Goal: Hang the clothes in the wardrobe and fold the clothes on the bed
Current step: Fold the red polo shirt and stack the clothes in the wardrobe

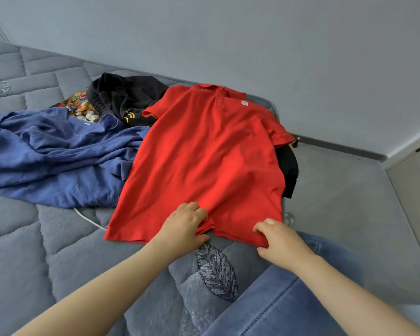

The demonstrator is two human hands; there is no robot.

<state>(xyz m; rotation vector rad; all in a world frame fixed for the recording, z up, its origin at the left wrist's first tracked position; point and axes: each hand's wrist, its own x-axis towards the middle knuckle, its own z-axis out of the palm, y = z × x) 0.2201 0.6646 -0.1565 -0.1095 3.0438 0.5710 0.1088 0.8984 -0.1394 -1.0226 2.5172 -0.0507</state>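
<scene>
Starting nearest the camera, a leg in blue jeans [277,299] lay at the lower right against the bed [34,251], whose grey quilted cover bore a stitched leaf motif [216,272]. Both bare forearms reached forward over it. The left hand [182,226] held the bottom hem of the red polo shirt [204,154] near its middle, fingers curled over the cloth, which bunched there. The right hand [280,241] pinched the same hem at its near right corner. Each grip was thus closed on the shirt. The shirt lay front up, spread on the bed's right end, collar away from the person. A white cord [87,218] showed on the cover just left of the hem. A rumpled blue garment [58,161] lay to the left, touching the shirt's edge. Black cloth [289,170] showed from under the shirt's right side. Farther off, a heaped black garment [124,95] with yellow stripes sat by the left sleeve, a patterned cloth [79,105] beside it. A grey wall [252,32] stood behind.
</scene>
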